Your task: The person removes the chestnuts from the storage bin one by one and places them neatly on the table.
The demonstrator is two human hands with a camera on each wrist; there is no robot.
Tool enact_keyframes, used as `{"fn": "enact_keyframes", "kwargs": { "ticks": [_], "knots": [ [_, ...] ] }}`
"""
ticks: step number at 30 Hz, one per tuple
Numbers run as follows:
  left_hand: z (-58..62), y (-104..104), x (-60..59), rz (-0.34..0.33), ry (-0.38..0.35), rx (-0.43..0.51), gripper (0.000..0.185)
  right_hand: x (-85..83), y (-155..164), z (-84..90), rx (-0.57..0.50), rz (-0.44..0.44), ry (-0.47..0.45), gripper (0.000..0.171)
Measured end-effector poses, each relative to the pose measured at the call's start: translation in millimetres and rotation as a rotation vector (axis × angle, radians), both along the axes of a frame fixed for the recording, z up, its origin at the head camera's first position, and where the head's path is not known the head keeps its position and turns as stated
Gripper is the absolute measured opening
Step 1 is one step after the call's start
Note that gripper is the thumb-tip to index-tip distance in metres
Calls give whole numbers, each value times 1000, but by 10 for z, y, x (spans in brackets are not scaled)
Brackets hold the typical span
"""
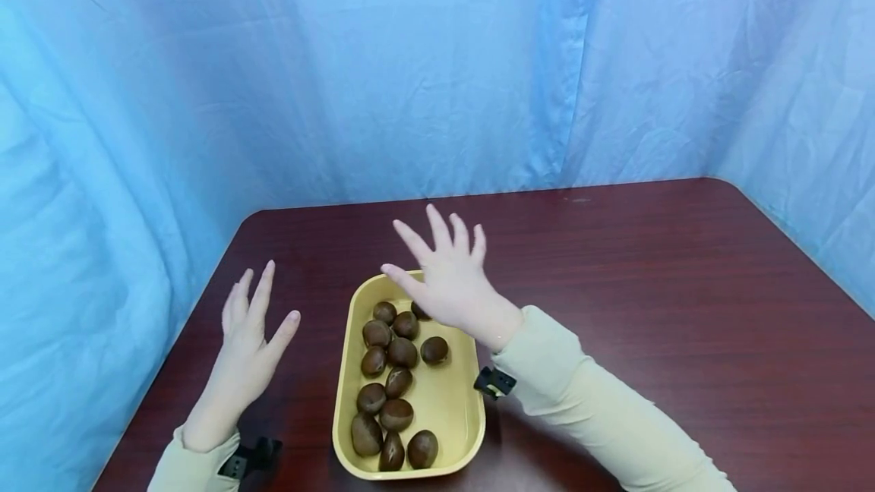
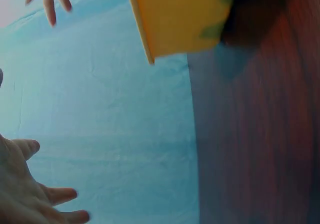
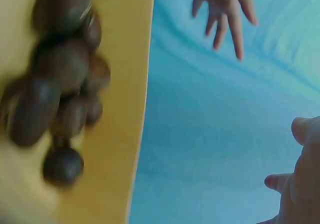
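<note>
two sleeves [image 1: 588, 401] of pale cloth come in at the near edge, and we see a small black clip at each wrist. next lies the yellow tray [image 1: 472, 416] on the dark red bench [image 1: 683, 310], its long side running away from us, with a dozen or so brown chestnuts [image 1: 396, 382] lying loose in it, most toward its left half. our left hand [image 1: 249, 340] hovers over the bench just left of the tray, palm down, fingers [image 1: 263, 291] straight and spread wide, holding nothing. our right hand [image 1: 447, 279] hangs above the tray's far end, fingers fanned wide too, touching none of the chestnuts that we can see. from the right wrist view the chestnuts [image 3: 55, 84] are blurred against the tray's wall [image 3: 125, 109]. beyond the bench hangs a blue curtain [image 1: 410, 67] on all sides.
</note>
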State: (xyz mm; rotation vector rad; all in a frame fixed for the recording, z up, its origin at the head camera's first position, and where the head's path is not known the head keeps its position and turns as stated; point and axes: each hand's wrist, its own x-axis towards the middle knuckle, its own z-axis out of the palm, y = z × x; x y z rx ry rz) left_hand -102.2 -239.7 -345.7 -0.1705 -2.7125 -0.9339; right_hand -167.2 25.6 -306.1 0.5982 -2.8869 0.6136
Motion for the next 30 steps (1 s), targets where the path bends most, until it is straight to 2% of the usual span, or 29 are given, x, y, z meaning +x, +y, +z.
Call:
{"fn": "enact_keyframes", "kwargs": {
  "ticks": [5, 9, 12, 18, 23, 30],
  "knots": [
    [-22, 82, -23, -49, -176, 164, 73, -6, -200, -91, -69, 48, -107, 62],
    [-94, 149, -42, -88, -307, 298, 70, -29, -278, -192, -145, 73, -243, 66],
    [-163, 200, -58, -142, -387, 382, 69, -56, -292, -280, -172, 82, -332, 70],
    [-276, 255, -111, -265, -522, 531, 77, -87, -258, -471, -158, 97, -389, 74],
    [-351, 265, -135, -315, -575, 609, 83, -99, -230, -543, -148, 110, -428, 72],
    [-429, 286, -141, -344, -585, 604, 85, -138, -222, -589, -108, 111, -450, 67]
  ]
}}
